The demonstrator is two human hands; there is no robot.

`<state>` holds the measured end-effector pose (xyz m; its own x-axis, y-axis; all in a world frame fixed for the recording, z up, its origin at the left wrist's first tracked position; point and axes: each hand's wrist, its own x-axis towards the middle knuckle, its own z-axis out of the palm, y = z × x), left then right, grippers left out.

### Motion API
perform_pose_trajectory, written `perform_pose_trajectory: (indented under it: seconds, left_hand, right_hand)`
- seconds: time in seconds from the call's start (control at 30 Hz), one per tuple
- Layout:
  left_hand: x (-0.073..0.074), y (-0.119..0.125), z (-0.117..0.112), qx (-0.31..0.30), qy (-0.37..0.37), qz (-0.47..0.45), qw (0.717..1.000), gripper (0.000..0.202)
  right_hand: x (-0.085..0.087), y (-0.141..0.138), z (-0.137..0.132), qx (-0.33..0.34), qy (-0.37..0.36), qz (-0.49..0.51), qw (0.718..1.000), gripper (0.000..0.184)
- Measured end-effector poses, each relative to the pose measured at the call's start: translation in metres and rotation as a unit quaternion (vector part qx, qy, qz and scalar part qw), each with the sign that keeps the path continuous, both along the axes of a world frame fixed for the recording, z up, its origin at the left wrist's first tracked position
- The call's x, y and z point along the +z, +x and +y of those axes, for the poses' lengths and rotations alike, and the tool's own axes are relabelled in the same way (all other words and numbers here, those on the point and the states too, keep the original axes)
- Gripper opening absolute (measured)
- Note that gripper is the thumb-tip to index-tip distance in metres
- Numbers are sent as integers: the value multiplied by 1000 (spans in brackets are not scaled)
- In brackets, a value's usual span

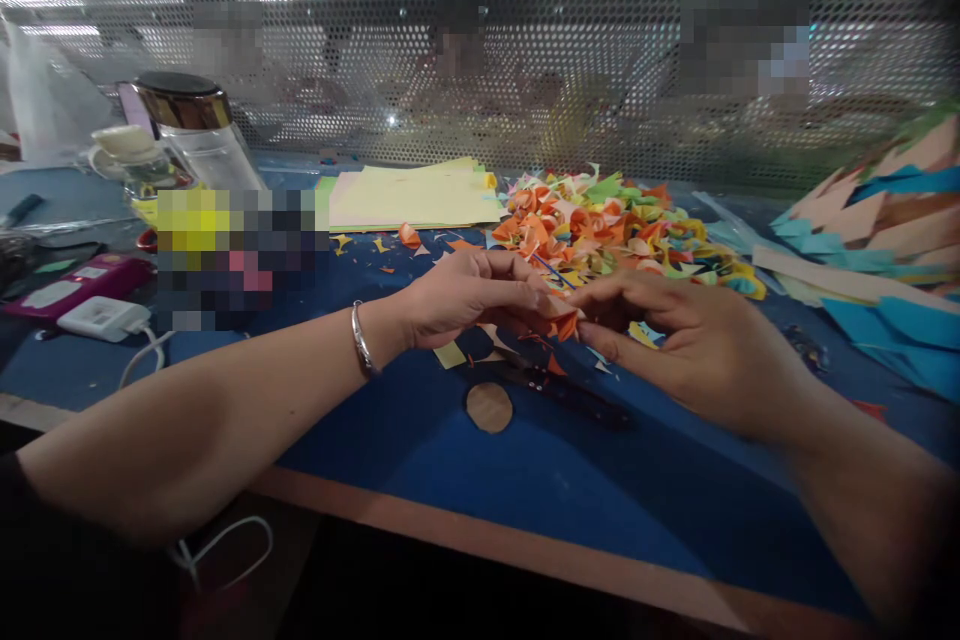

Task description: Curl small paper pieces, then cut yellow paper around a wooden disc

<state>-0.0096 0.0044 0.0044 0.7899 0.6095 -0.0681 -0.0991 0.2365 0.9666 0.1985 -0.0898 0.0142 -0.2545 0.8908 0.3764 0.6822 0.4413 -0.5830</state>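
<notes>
My left hand, with a silver bangle at its wrist, is closed on a small folded piece of orange paper. From the other side my right hand pinches the same paper between thumb and forefinger. A thin blue stick shows just above the fingertips; I cannot tell whether a hand touches it. Below the hands a dark tool, which looks like scissors, lies on the blue tabletop. Close to it is a round brown disc, and a small pale yellow paper square lies nearby.
Behind my hands is a heap of colourful paper pieces, beside stacked paper sheets. Layered peach and blue paper is at right. Bottles, a magenta box and a white charger stand left. A perforated screen closes the back.
</notes>
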Motion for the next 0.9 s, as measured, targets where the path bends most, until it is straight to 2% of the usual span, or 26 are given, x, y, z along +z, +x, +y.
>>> perform_pose_trajectory:
  seconds: [0.13, 0.33, 0.7, 0.8, 0.9]
  left_hand:
    - [2, 0, 1, -10, -10, 12, 1000, 14]
    - [1, 0, 4, -43, -31, 26, 998, 9]
    - [-3, -1, 13, -162, -33, 69, 984, 10]
    - [-3, 0, 13, -172, -31, 80, 981, 10]
    - [-3, 1, 11, -156, -32, 73, 985, 9]
  right_hand:
    - [-1, -1, -1, -1, 1, 3, 1000, 14]
    - [0, -2, -1, 25, -24, 12, 999, 27]
    - [-1, -6, -4, 76, -64, 0, 995, 21]
    - [-1, -7, -4, 89, -71, 0, 993, 16]
    - [-1, -7, -3, 91, -73, -9, 993, 16]
